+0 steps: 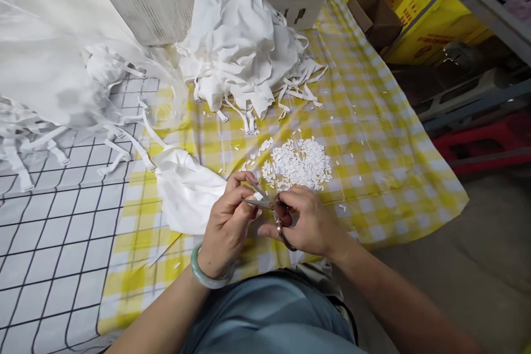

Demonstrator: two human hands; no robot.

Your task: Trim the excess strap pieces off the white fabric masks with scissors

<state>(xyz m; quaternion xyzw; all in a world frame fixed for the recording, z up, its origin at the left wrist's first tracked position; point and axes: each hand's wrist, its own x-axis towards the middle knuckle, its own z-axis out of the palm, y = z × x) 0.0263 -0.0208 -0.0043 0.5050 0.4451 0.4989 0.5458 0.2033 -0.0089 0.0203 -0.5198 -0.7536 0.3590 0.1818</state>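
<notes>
here, the right hand (309,224) grips the scissors (271,204) by its handles, blades apart around a white tab. the left hand (228,221) pinches the white cloth (188,191), which spreads leftward on the bench (365,177). just above the hands lie the clippings (305,163); a cloth heap (244,44) fills the top centre, before boxes (153,8).

Open metal scissors (271,206) straddle a white tab (258,196).
</notes>
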